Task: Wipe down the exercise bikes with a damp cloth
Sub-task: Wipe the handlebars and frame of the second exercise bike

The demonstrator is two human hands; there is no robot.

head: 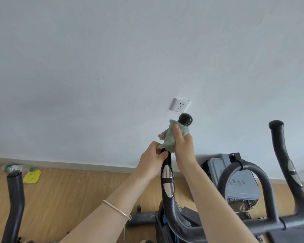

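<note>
On black handlebar [167,180] | crumpled green cloth [170,137] gripped by right hand [182,144] | left hand [152,159] grips handlebar

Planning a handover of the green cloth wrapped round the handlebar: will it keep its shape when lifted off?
Probably floppy: the green cloth bunches round the handlebar under the right hand, one end hanging loose. Likely light, being small and thin. Its fuzzy surface should resist slipping.

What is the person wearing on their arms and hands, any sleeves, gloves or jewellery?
Both forearms are bare, with no sleeves in view and no gloves on the left hand or right hand. A thin silver-coloured metal bangle circles the left wrist.
</note>
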